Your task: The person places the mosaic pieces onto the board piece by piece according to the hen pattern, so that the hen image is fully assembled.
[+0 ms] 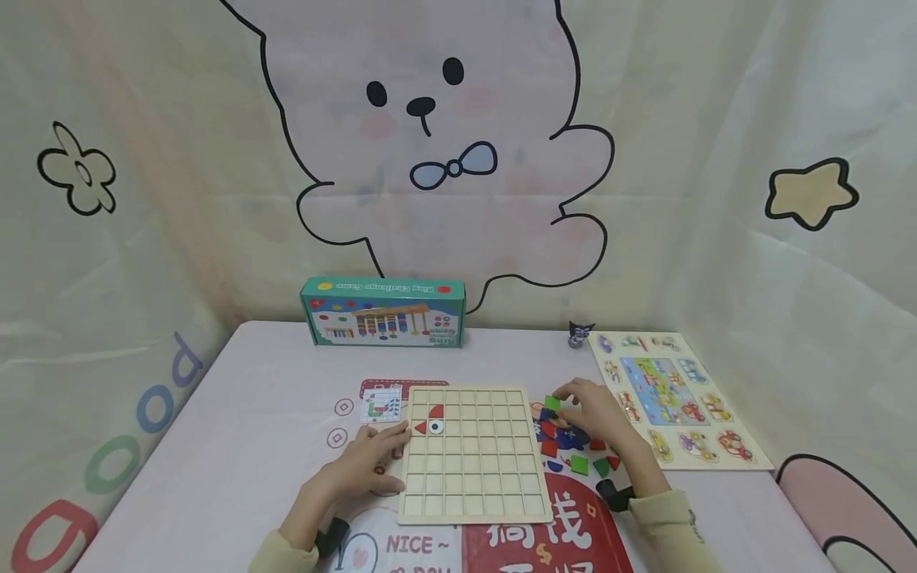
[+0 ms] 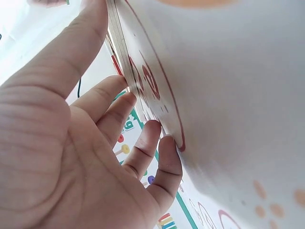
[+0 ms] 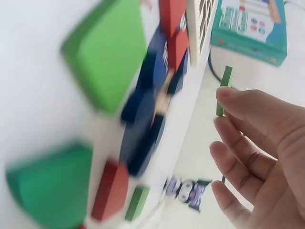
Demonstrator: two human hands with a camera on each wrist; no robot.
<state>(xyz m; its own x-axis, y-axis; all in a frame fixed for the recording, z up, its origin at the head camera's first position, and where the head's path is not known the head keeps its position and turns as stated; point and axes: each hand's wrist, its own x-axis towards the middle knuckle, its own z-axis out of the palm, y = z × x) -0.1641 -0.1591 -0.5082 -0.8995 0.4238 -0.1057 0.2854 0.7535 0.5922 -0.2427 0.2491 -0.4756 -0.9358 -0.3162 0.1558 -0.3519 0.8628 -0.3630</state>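
A pale wooden grid board [image 1: 474, 463] lies mid-table. Near its upper left sit a red quarter-round piece [image 1: 437, 411], a red triangle [image 1: 421, 428] and a white tile with an eye-like dot [image 1: 435, 427]. My left hand [image 1: 358, 465] rests at the board's left edge, its thumb and fingertips touching the side. Right of the board, my right hand [image 1: 596, 410] pinches a green square block [image 3: 228, 78] between thumb and forefinger, raised above loose pieces. Among those are blue pieces [image 3: 138, 129], red ones [image 1: 549, 448] and a larger-looking green block [image 3: 107, 57].
A printed pattern card [image 1: 381, 405] lies left of the board's top corner. Behind stands a teal game box [image 1: 387, 314]. A small purple-black figure [image 1: 579, 334] and a picture puzzle board [image 1: 702, 434] are at the right. A red and white printed mat [image 1: 423, 545] lies underneath.
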